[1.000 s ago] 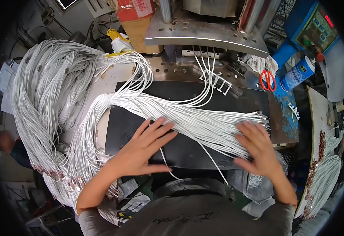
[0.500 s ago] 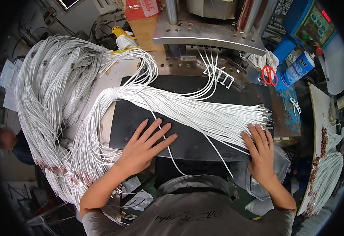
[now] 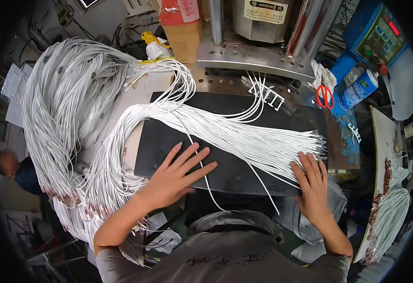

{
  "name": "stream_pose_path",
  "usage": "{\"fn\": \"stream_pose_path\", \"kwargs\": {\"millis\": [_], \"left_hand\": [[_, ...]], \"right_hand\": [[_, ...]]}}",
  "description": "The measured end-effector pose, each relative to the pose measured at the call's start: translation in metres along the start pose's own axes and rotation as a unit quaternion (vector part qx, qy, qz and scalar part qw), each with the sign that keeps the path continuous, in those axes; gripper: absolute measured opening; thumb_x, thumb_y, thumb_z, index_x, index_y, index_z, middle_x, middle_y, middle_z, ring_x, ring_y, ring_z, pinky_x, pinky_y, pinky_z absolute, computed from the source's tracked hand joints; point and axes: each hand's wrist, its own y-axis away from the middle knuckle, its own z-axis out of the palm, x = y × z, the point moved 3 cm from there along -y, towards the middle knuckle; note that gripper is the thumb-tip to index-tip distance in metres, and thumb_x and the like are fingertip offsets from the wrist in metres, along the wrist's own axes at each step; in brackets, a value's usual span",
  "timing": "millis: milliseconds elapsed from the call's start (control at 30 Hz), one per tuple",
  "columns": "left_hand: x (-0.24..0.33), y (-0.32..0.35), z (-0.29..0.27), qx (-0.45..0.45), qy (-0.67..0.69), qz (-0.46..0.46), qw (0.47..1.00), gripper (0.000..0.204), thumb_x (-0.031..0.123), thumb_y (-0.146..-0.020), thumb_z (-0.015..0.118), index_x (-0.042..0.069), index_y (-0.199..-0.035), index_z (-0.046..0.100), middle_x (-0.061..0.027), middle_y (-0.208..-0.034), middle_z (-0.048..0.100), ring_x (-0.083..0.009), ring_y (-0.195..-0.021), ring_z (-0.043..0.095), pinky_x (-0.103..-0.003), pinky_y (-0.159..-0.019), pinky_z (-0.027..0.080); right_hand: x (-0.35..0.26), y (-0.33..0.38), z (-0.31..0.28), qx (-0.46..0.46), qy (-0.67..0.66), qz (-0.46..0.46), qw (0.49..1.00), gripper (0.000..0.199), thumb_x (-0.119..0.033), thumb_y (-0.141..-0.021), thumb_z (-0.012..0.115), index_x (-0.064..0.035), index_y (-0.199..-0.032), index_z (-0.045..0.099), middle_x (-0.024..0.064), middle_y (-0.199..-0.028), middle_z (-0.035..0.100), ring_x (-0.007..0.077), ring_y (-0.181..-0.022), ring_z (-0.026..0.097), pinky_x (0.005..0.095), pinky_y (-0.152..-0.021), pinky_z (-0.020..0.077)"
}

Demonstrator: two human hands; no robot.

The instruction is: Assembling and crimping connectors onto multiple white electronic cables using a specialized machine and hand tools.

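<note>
Resting flat on the black mat (image 3: 168, 141), the left hand (image 3: 176, 177) has its fingers (image 3: 194, 160) spread wide and holds nothing; the fingertips lie just short of the bundle of white wires (image 3: 225, 134), and a single loose wire (image 3: 205, 177) runs under them toward the person's body. The right hand (image 3: 312, 188) also lies palm down at the near right corner of the mat, fingers (image 3: 310, 165) close together and pointing away from the person, their tips touching the wires just before the metal terminal ends (image 3: 317, 139). Neither hand pinches anything.

The bundle fans across the mat from beyond the left fingers to just past the right fingers, then sweeps left off the desk (image 3: 343, 151) into a large hanging mass of wires (image 3: 60, 118). Beyond both sets of fingers, at the far edge of the mat, sits a small white plastic clip (image 3: 269, 94) under the steel plate of a press (image 3: 249, 54). Farther right of the right fingers lie red-handled scissors (image 3: 324, 96) and a blue spray can (image 3: 357, 89), with a blue control box (image 3: 376, 35) behind them. A second bunch of wires (image 3: 386, 217) hangs well to the right of the right hand.
</note>
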Motion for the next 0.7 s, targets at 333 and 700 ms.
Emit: {"fn": "stream_pose_path", "kwargs": {"millis": [333, 700], "left_hand": [[-0.085, -0.102, -0.029, 0.196, 0.003, -0.011, 0.981, 0.03, 0.026, -0.1, 0.064, 0.005, -0.121, 0.068, -0.0141, -0.121, 0.069, -0.0322, -0.122, 0.062, -0.046, -0.107, 0.044], [-0.125, -0.095, -0.023, 0.272, -0.107, -0.101, 0.951, 0.025, 0.021, -0.096, 0.063, 0.003, -0.08, 0.067, -0.0128, -0.082, 0.068, -0.0319, -0.084, 0.064, -0.046, -0.077, 0.048]], "right_hand": [[-0.123, -0.1, 0.011, 0.092, -0.214, -0.078, 0.969, 0.098, -0.033, -0.082, 0.084, 0.0078, -0.156, 0.034, 0.0339, -0.164, 0.024, 0.0532, -0.154, 0.02, 0.0624, -0.123, 0.0189], [0.008, -0.071, 0.003, -0.025, 0.043, 0.046, 0.998, 0.085, -0.005, -0.083, 0.072, 0.0025, -0.158, 0.032, 0.0282, -0.165, 0.028, 0.0443, -0.154, 0.028, 0.0572, -0.126, 0.0201]]}}
